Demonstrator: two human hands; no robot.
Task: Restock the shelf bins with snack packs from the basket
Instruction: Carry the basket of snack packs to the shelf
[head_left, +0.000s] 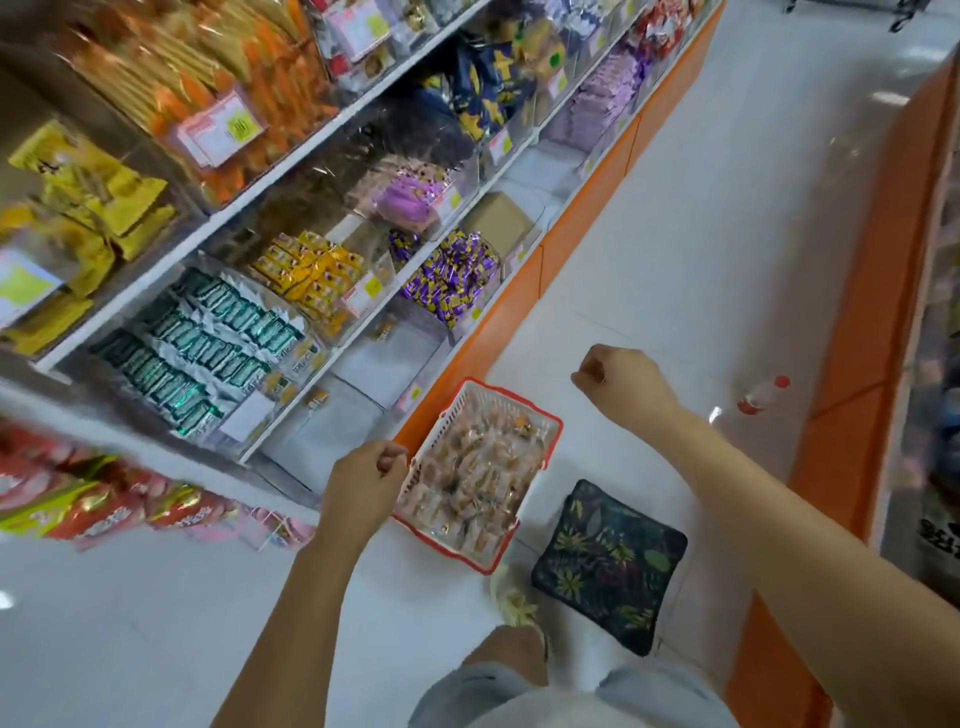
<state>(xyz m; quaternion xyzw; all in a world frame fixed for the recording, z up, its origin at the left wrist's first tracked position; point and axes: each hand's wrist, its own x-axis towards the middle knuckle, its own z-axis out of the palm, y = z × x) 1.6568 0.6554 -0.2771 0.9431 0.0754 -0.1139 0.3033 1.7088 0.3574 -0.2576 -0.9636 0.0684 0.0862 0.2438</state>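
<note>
Basket (551, 422) on floor against shelf base, full of snack packs (478, 480). Left hand (363, 486) over basket's left rim, fingers clenched, nothing seen in it. Right hand (623, 389) raised over bare floor, also a closed fist, nothing held. Lowest bins (337, 423) just beside basket. Floral cushion (608, 564) near basket's right.

There is one basket (457, 410) with too many snack packs (467, 483) to count. Two hands show, a left hand (363, 483) and a right hand (621, 387). One flowery cushion (608, 561) and one bottle (761, 395) too.
</note>
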